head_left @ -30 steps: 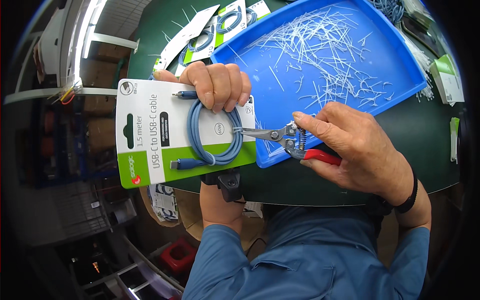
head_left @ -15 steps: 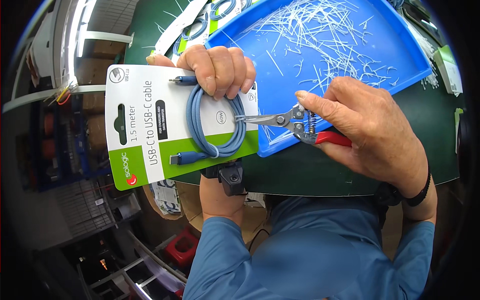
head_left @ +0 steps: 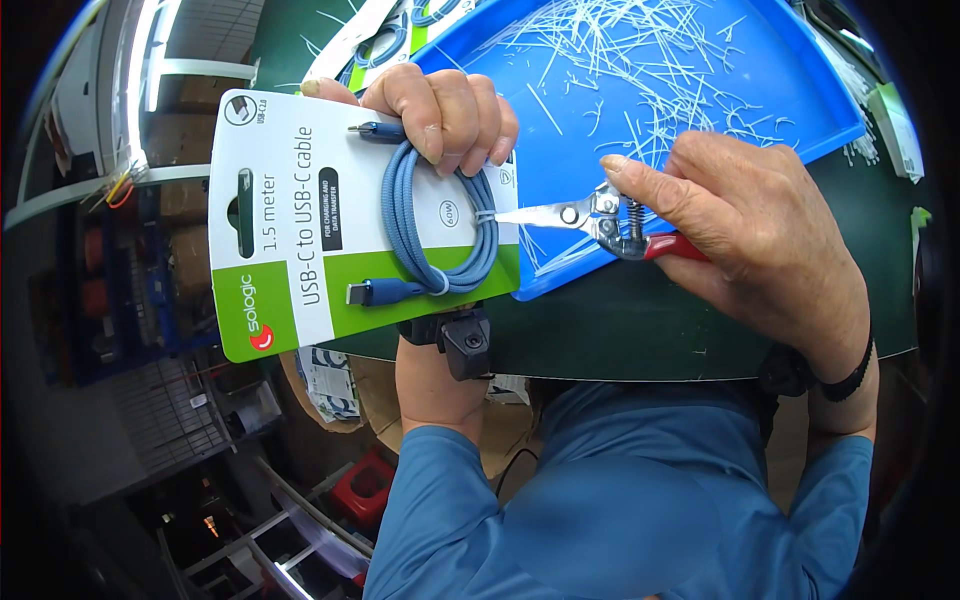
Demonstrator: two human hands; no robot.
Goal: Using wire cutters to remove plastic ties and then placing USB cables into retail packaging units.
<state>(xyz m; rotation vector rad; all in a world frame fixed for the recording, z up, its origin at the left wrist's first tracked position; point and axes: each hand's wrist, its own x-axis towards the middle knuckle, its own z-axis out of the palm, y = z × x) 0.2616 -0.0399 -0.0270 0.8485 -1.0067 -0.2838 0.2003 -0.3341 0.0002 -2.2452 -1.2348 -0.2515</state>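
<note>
My left hand (head_left: 445, 118) is closed over the top right part of a white and green cardboard package card (head_left: 290, 305), tilting it up toward me. On the card lies a coiled blue braided cable (head_left: 402, 215), its two plugs pointing left. White ties bind the coil at its right side and near the bottom. My right hand (head_left: 755, 225) is wrapped round spring-loaded snips (head_left: 575, 215) with red handles. Their pointed silver tips reach the tie at the coil's right side; whether they touch it I cannot tell.
Behind the hands, a blue tray (head_left: 570, 130) holds many loose white tie pieces. It sits on a dark green table (head_left: 620, 335). More carded cables (head_left: 380, 45) lie at the far left, and a white and green box (head_left: 895, 130) at the right. A red stool (head_left: 362, 487) stands below.
The card with the cable has shifted slightly up and tilted a little. My right hand and the snips have risen with it, the tips staying by the same tie.
</note>
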